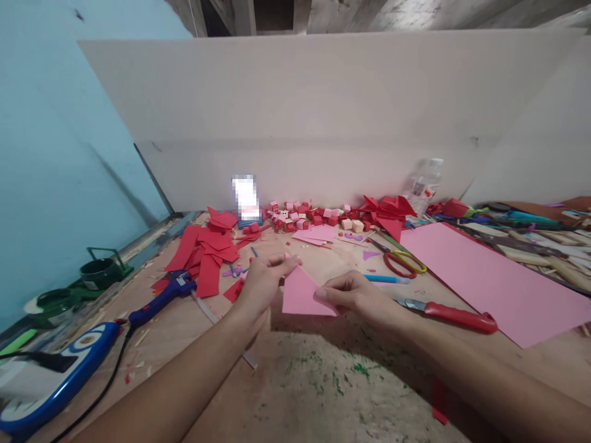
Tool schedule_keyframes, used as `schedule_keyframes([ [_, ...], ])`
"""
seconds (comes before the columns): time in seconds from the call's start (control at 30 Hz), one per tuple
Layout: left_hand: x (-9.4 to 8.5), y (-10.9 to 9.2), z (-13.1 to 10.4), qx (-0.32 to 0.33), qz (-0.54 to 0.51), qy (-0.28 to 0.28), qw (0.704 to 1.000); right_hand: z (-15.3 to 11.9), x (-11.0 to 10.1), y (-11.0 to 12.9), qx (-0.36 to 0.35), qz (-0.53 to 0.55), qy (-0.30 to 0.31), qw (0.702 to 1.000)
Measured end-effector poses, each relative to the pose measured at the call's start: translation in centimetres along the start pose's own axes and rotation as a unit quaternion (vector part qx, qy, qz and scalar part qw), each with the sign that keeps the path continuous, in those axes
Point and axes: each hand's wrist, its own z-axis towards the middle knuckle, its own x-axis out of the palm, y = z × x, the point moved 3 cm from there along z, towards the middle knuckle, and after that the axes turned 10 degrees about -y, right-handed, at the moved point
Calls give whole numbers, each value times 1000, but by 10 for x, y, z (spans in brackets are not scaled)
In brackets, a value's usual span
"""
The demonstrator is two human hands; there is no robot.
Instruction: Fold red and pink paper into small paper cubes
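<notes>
Probably light and easily creased, the pink paper [302, 296] was above the table [277, 400], best held by its edges, where left hand [264, 278] and right hand [354, 291] both pinched it.

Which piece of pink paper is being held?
The small pink piece, pinched by left hand and right hand; the large pink sheet and pink scraps behind lie unheld.

A tan work surface [272, 400], marked with green flecks [361, 369], extends toward an upright pale panel [314, 92] crossed by a faint horizontal band [300, 144], with a light-blue wall [41, 154] at the left and grey beams [302, 15] above the panel.
</notes>
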Motion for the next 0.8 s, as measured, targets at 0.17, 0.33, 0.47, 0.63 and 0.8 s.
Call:
schedule_keyframes([
  [0.17,-20,-9,16,49,-20,-110,993,2,-3,-1,44,40,-9,998],
  [0.33,-31,-31,9,262,139,-196,935,4,-7,-4,46,68,-28,996],
  [0.47,-10,-37,-23,540,296,-66,785,3,-2,-4,87,177,-19,980],
  [0.63,14,-22,-56,674,419,132,594,2,1,-1,47,278,-72,957],
  [0.8,18,-25,-59,658,424,171,598,4,-9,-1,-1,214,-157,964],
])
